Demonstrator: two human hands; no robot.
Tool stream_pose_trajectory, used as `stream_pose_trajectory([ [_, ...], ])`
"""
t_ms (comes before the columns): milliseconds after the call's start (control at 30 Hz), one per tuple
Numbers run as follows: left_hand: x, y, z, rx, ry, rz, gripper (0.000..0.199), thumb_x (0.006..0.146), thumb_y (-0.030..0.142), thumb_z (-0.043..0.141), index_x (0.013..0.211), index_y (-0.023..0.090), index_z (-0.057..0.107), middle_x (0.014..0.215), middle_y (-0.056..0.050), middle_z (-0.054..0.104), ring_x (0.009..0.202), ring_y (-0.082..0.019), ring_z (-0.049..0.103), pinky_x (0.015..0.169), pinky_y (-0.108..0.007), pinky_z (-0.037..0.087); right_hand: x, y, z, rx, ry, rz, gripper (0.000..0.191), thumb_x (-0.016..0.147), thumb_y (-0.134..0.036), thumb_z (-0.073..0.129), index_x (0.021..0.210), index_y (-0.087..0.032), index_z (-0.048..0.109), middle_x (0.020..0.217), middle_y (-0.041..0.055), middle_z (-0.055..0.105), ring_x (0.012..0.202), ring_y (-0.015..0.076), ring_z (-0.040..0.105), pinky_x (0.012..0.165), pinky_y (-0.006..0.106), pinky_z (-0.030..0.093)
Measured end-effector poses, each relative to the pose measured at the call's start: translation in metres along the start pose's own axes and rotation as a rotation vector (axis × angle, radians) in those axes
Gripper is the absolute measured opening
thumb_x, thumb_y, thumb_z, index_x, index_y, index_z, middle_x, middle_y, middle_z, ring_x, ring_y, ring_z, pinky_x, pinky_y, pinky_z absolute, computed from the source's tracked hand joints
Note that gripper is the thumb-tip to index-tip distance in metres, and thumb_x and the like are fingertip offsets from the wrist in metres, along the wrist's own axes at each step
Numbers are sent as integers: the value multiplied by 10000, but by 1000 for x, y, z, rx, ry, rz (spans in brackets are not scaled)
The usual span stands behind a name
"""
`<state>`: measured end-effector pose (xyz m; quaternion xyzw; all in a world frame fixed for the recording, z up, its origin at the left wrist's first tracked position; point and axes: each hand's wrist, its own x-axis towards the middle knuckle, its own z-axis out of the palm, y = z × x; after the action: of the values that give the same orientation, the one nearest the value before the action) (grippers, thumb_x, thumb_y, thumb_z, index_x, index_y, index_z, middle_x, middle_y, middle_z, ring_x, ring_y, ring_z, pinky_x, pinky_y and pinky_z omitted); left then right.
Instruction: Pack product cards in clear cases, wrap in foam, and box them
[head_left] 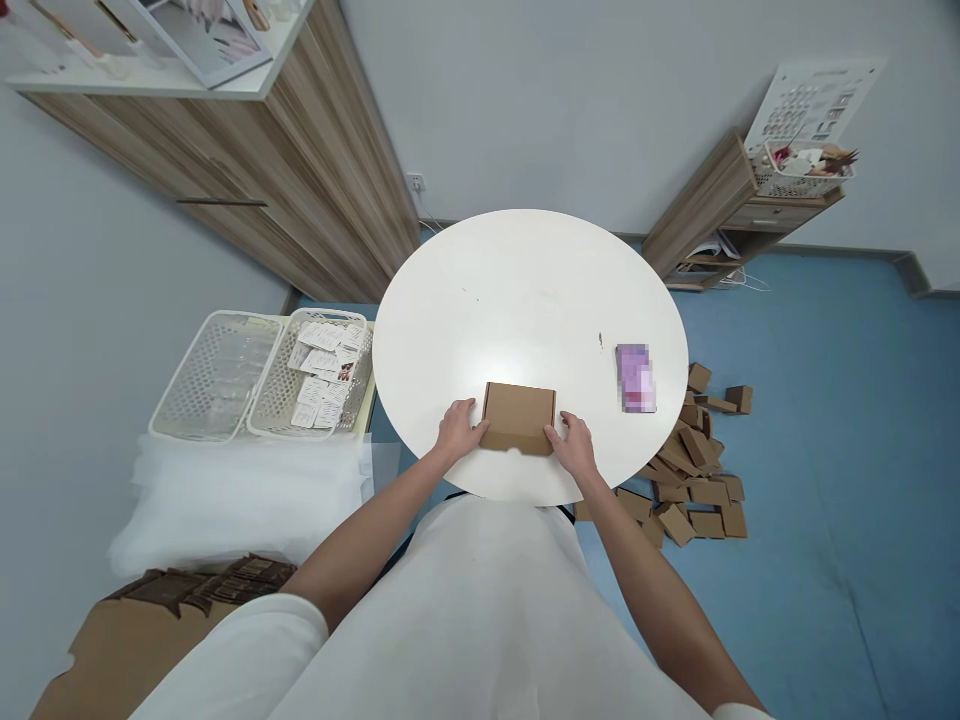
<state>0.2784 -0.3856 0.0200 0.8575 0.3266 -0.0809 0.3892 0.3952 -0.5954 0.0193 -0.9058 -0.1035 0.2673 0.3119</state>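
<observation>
A closed brown cardboard box (pixel 519 416) lies flat near the front edge of the round white table (pixel 525 270). At its left side is my left hand (pixel 459 431), with the thumb at the box's lower left corner and the fingers apart on the tabletop. My right hand (pixel 574 445) is on the opposite side, its thumb at the lower right corner and its fingers spread. Neither hand is wrapped around the box. On the right part of the table lies a purple rectangular item (pixel 635 378), blurred by pixelation.
Several small brown boxes (pixel 701 450) are heaped on the floor at the right. Left of the table stand a basket of white cards (pixel 321 375) and a basket of clear items (pixel 221 375), with translucent sheets (pixel 247 495) in front. Cabinets flank the back.
</observation>
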Motion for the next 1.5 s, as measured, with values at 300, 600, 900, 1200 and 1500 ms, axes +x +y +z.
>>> stream_pose_trajectory([
  [300,-29,-10,2,-211,-165,258,753,658,168,524,1351,244,240,1249,-35,487,1130,-229,458,939,-355,373,-30,10,11,83,-104,-185,635,688,-345,559,1263,-211,325,1227,74,490,1124,230,454,928,383,369],
  [600,-38,-4,-6,-182,-102,285,867,650,447,645,1366,239,205,1095,-88,438,980,-226,498,848,-356,418,-43,6,6,261,-58,-253,661,704,-439,566,1297,-253,341,1191,75,460,1100,223,447,926,392,380],
  [900,-29,7,-9,-148,-20,260,379,834,243,378,1207,204,433,935,-66,497,895,-195,499,775,-307,402,-42,-10,-11,288,-1,-196,543,836,-542,301,1281,-254,421,923,50,512,910,195,507,881,390,383],
  [1200,-23,15,-15,107,-23,282,275,875,355,320,968,180,511,785,-54,482,718,-187,488,596,-282,383,-36,-25,-13,158,44,-98,561,819,-594,232,961,-212,619,887,61,573,893,210,508,798,322,377],
  [1500,-32,16,-15,137,145,329,369,848,319,427,1194,192,437,814,-43,523,749,-179,514,621,-278,402,-35,-30,-20,76,46,-90,513,794,-621,253,527,-215,418,571,11,457,628,162,434,579,257,328],
])
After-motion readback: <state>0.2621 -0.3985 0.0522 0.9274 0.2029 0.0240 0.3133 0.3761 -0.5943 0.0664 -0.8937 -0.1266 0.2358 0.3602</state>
